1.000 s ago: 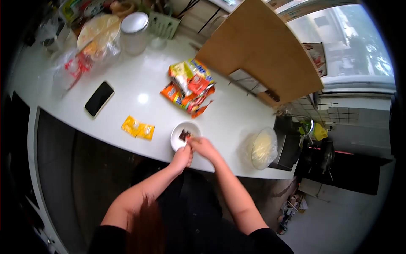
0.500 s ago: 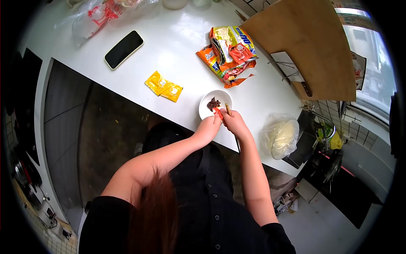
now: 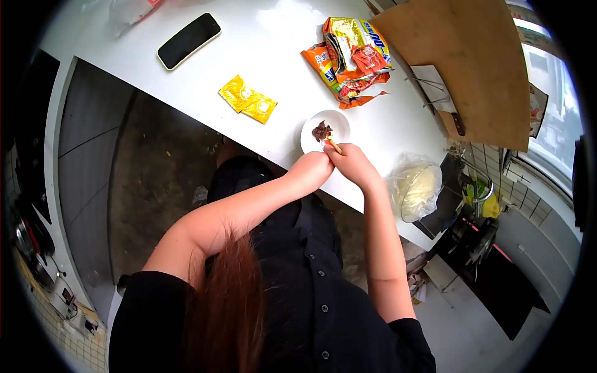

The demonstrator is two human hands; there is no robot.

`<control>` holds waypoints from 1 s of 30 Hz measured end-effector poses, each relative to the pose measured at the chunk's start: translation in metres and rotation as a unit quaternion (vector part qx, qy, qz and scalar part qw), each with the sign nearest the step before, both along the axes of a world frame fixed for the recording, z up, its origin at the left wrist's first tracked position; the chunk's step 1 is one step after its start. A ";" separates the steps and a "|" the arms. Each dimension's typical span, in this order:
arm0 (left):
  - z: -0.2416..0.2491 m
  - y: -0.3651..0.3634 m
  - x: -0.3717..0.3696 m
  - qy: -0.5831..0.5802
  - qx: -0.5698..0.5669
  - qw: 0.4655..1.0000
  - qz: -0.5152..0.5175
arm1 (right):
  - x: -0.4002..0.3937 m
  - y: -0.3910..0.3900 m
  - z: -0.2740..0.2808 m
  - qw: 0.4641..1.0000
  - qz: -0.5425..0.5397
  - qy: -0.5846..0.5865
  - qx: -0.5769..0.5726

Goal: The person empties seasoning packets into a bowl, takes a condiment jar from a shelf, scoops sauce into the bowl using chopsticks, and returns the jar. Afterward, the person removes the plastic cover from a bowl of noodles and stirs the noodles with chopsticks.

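A small white bowl (image 3: 308, 140) stands near the counter's front edge with a dark brown clump of paste (image 3: 321, 131) in it. At the bowl's near rim, my left hand (image 3: 315, 166) is closed on a small red sachet (image 3: 326, 142), mostly hidden by the fingers. My right hand (image 3: 352, 163) touches it from the right and grips wooden chopsticks (image 3: 334, 146); their upper part is hidden in the hand, and their tips point into the bowl beside the sachet.
Two joined yellow sachets (image 3: 247, 99) lie to the left, beyond them a phone (image 3: 189, 41). Orange and yellow noodle packaging (image 3: 351, 62) lies behind the bowl. On the right are a bagged bowl of pale food (image 3: 415, 191) and a leaning wooden board (image 3: 463, 68).
The view has shifted, so the counter things sit higher. My hands are closer together at the bowl, the chopsticks now angle into it, and less of the red sachet shows.
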State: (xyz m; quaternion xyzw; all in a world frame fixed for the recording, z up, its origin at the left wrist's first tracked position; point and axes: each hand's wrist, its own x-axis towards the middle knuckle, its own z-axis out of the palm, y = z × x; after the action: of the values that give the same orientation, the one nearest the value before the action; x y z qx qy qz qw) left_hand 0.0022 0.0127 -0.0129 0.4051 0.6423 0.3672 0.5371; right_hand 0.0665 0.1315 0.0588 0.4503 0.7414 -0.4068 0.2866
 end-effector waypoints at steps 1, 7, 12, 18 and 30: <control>0.001 -0.001 0.000 0.013 0.012 1.000 -0.010 | -0.004 -0.002 0.001 1.000 0.000 -0.021 0.007; 0.011 -0.007 -0.002 0.108 0.095 0.989 -0.042 | 0.003 -0.003 0.001 0.985 -0.155 0.017 -0.078; 0.009 -0.005 0.002 0.074 0.094 0.993 0.013 | 0.019 -0.009 -0.027 0.963 -0.228 0.129 -0.064; 0.007 -0.005 0.003 0.053 0.078 0.994 0.046 | 0.015 -0.022 -0.043 0.926 -0.341 0.156 -0.042; 0.005 -0.002 0.010 0.059 0.046 0.995 0.068 | 0.011 -0.023 -0.050 0.926 -0.348 0.143 0.015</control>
State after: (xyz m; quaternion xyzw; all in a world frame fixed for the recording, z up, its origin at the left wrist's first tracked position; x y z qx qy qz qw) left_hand 0.0125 0.0105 -0.0081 0.4055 0.6812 0.4079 0.4530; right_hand 0.0775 0.1087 0.0087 0.6218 0.5770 -0.5295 0.0112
